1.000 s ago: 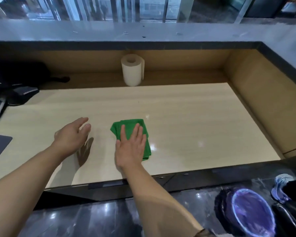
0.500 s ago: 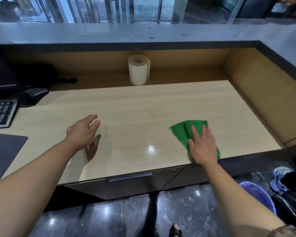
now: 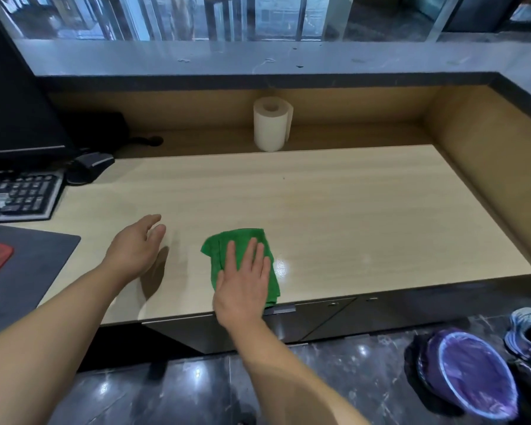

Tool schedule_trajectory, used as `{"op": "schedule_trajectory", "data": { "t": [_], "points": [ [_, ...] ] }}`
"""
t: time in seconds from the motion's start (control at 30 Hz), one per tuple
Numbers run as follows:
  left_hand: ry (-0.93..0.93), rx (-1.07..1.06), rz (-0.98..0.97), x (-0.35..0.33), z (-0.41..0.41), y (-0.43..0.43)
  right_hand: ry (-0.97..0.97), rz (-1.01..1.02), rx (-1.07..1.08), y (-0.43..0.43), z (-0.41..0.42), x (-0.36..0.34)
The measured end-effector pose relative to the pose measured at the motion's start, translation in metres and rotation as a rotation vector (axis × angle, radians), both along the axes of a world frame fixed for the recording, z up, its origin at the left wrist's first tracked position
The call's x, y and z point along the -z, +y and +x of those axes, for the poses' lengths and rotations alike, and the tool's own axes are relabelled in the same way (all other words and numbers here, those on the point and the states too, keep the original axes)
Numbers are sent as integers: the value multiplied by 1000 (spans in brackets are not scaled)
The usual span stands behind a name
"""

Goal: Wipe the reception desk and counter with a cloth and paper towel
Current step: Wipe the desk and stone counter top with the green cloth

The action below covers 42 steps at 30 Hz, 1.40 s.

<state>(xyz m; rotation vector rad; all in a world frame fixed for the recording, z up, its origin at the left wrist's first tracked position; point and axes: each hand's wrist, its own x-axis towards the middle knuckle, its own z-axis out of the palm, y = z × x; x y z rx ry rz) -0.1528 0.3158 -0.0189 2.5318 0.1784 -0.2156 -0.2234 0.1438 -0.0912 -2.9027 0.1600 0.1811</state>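
Fingers [image 3: 251, 253] of the right hand [image 3: 242, 286] lie straight, slightly spread, pressing the green cloth [image 3: 236, 237] flat on the tabletop [image 3: 350, 210] near its six o'clock edge; the left hand [image 3: 135, 250] hovers relaxed at the cloth's nine o'clock.

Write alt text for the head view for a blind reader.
A person's right hand presses a green cloth flat on a wooden desk near its front edge; the left hand hovers open beside it. A paper towel roll stands at the back, a keyboard far left.
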Motion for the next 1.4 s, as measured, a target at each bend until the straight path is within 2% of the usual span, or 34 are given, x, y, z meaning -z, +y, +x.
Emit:
{"op": "schedule_trajectory", "data": {
  "t": [0.1, 0.17, 0.33, 0.4, 0.5, 0.57, 0.67, 0.73, 0.8, 0.87, 1.07, 1.2, 1.27, 1.4],
  "points": [
    [-10, 16, -11, -2, 7, -4, -62, -20, -113, -52, 6, 1],
    [-10, 25, -25, -2, 11, -8, -100, -77, 9, -106, 15, 3],
    [-18, 46, -39, -1, 18, -7, -10, -150, 387, -220, 25, -1],
    [-18, 53, -40, -2, 20, -3, 20, -146, 505, -215, 30, -2],
    [-21, 58, -48, -3, 23, 3, 35, -120, 637, -159, 36, 0],
    [-32, 59, -43, -5, 26, 5, 18, -102, 562, -102, 37, -1],
    [-26, 64, -31, -6, 30, 4, -9, -76, 237, -24, 28, -3],
    [-11, 65, -35, -6, 33, 0, 6, -44, 62, -17, 26, -5],
    [-7, 70, -39, -7, 39, -6, -4, -41, -48, -46, 33, -4],
    [-9, 82, -49, -8, 45, -13, -30, -82, -44, -90, 46, -3],
    [-27, 115, -44, -7, 62, -21, 33, -147, 340, -222, 87, -10],
    [-20, 115, -21, -8, 81, -26, 91, -94, 547, -207, 121, -11],
    [-21, 117, -24, -7, 89, -28, 76, -122, 444, -161, 141, -11],
    [-14, 96, -12, -7, 105, -25, 32, -101, 31, -45, 164, -6]
  ]
}}
